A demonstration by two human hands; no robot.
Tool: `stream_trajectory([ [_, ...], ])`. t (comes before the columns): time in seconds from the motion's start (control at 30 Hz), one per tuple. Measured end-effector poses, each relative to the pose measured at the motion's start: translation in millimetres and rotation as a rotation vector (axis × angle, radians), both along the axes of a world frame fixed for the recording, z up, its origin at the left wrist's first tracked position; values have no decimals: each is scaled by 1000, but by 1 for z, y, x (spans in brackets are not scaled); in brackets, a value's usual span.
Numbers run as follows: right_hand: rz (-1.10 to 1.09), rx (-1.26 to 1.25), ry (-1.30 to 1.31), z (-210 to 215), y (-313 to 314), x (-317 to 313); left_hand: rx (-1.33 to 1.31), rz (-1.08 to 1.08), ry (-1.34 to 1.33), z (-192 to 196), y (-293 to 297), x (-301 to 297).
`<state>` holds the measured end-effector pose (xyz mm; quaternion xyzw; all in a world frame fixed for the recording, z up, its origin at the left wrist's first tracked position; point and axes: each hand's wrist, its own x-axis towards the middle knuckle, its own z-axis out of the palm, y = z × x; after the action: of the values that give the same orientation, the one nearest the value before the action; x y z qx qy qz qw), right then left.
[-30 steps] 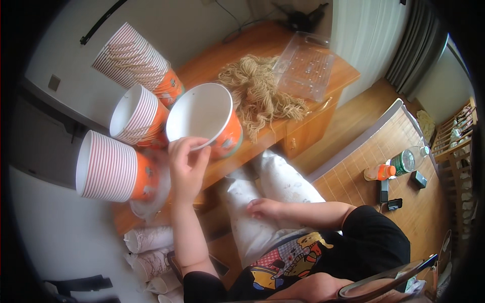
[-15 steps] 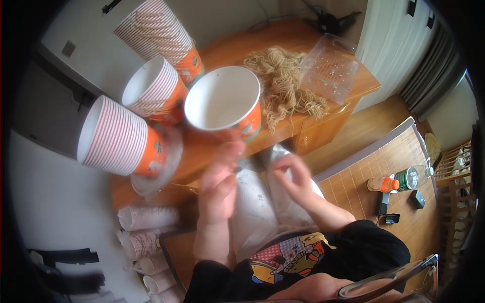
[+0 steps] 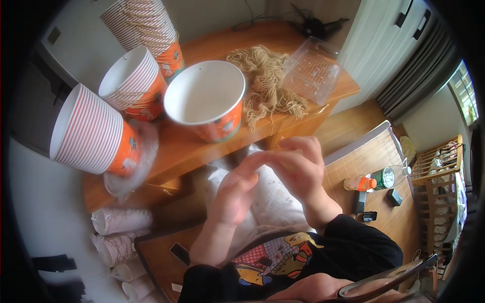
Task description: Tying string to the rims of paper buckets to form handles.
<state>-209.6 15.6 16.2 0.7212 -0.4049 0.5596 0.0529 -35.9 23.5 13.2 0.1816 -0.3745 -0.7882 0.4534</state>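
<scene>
Above my lap, in front of the table edge, my left hand [image 3: 235,194] and my right hand [image 3: 302,166] meet at the fingertips. The fingers of both are bent and pressed in; whatever lies between them, if anything, is hidden or too small to make out. Just beyond stands a large white-mouthed paper bucket [image 3: 202,96] with an orange printed side, touched by neither hand. To its right lies a loose heap of tan twine [image 3: 268,83]. On its left are a shorter stack of buckets [image 3: 134,91] with twine on their sides and a tilted tall stack [image 3: 93,134].
Another twine-strung stack [image 3: 151,33] rises at the back left. A clear plastic tray [image 3: 313,70] sits beside the twine on the wooden table [image 3: 217,48]. Wrapped bundles [image 3: 121,222] lie below left. Bottles [image 3: 381,179] and small black boxes [image 3: 361,202] rest on a mat at right.
My hands were apart and blurred; they have come together at the fingertips, the right one raised. The whole view has shifted, so the table things appear further left.
</scene>
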Motion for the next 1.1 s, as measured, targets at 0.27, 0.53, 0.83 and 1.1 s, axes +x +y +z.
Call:
stream_trajectory([
  [0.27,3,51,227,-7,-8,-19,86,34,0,-43,2,7],
  [0.53,-476,93,453,65,-147,-192,-439,497,-1063,-179,15,56],
  [0.83,-699,796,702,41,-300,-226,-572,678,-1228,-234,32,66],
  [1.1,-791,1013,711,0,-355,-259,-528,695,-1143,-243,31,76],
])
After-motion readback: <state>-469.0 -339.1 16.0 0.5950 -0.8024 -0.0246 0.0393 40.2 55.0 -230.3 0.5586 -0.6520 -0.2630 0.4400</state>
